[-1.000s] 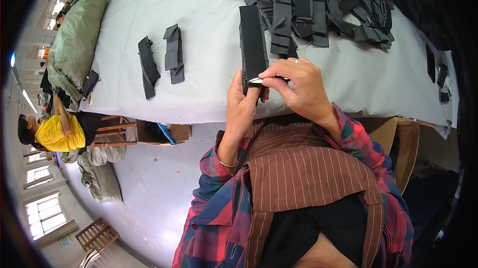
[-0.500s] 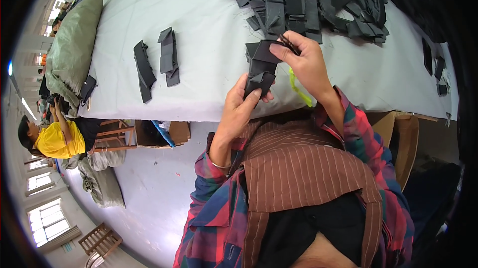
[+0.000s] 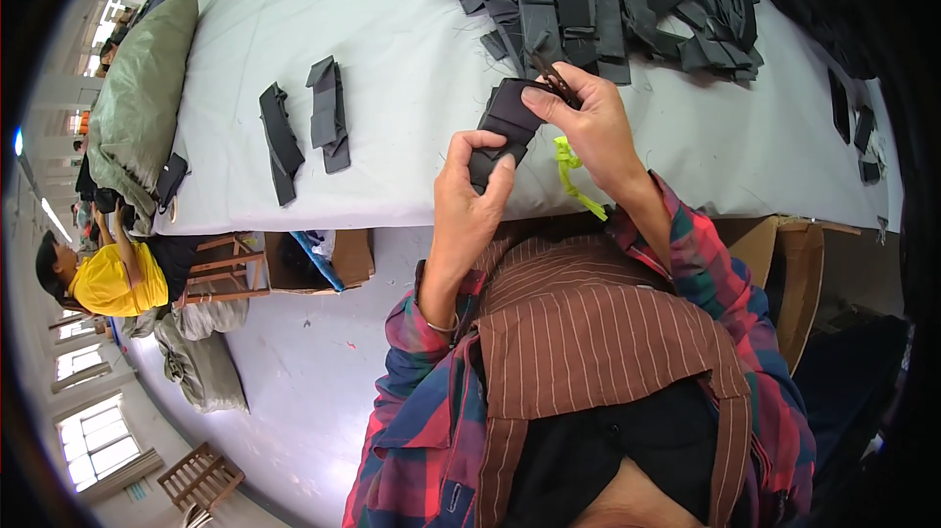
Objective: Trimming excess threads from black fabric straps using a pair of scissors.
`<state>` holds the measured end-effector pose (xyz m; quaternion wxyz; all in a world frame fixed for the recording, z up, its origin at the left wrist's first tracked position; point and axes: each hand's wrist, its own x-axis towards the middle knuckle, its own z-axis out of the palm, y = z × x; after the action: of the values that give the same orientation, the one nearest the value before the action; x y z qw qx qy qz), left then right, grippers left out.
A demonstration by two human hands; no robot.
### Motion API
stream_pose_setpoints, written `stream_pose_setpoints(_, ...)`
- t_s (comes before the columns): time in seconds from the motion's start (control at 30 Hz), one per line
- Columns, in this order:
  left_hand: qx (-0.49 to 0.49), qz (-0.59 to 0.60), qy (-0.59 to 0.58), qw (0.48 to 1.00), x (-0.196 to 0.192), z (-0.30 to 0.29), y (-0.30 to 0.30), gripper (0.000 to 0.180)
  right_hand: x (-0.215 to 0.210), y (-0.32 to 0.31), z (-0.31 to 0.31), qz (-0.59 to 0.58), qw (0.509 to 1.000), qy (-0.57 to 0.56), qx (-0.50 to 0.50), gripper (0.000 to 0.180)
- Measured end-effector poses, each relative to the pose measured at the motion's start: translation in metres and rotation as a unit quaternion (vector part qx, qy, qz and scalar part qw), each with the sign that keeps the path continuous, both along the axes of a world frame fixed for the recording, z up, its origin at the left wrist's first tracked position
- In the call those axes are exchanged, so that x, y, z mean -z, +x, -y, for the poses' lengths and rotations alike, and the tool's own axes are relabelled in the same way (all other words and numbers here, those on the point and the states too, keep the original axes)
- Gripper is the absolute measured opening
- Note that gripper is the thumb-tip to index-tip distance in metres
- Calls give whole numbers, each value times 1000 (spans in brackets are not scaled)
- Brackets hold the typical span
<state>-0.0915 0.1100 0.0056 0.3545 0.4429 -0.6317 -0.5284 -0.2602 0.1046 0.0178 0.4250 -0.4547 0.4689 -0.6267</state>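
A folded black fabric strip [image 3: 510,111] is stretched between my two hands above the near edge of the table. My left hand [image 3: 465,209] pinches its lower end, thumb on top. My right hand [image 3: 605,136] is closed on the upper end between thumb and fingers. Dark thread snips [image 3: 555,80] also sit in the right hand, their points sticking out past the fingers. A knotted yellow-green cord [image 3: 570,175] dangles below that hand. Two similar strips, one nearer [image 3: 280,144] and one beside it [image 3: 330,114], lie on the table to the left.
The white-covered table [image 3: 392,150] carries a heap of black strips [image 3: 588,3] at its far side. A green sack [image 3: 142,87] lies at the left end. Cardboard boxes [image 3: 351,258] stand under the table. A person in a yellow shirt [image 3: 123,278] works at the left.
My left fingers have shifted grip and now curl over the strip. The strip has tilted, and the snips' points stand up higher above my right hand.
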Motion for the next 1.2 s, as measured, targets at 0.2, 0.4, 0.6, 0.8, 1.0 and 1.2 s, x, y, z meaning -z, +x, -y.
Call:
stream_pose_setpoints(0.2, 21, -46, 6, 999, -11, -8, -2, 19, 2, -4, 0, -8, 1000, 7, 14, 14)
stream_pose_setpoints(0.4, 57, 64, -39, 996, -9, -3, 10, 6, 0, -3, -2, -7, 1000, 16, 25, 15)
stream_pose_setpoints(0.6, 48, -4, 13, 999, -12, -3, 12, 13, 4, -5, -1, -31, 999, 18, 28, 15)
stream_pose_setpoints(0.8, -96, -18, -13, 995, 13, 3, 10, 24, -5, 3, -6, -44, 999, 11, 28, 15)
stream_pose_setpoints(1.0, -4, -92, 140, 986, 0, 4, 11, 17, 0, -2, -3, 14, 1000, 10, 12, 15)
stream_pose_setpoints(1.2, 141, -174, -26, 974, -23, 4, 21, 20, -29, -16, -11, 219, 965, 87, -112, 17)
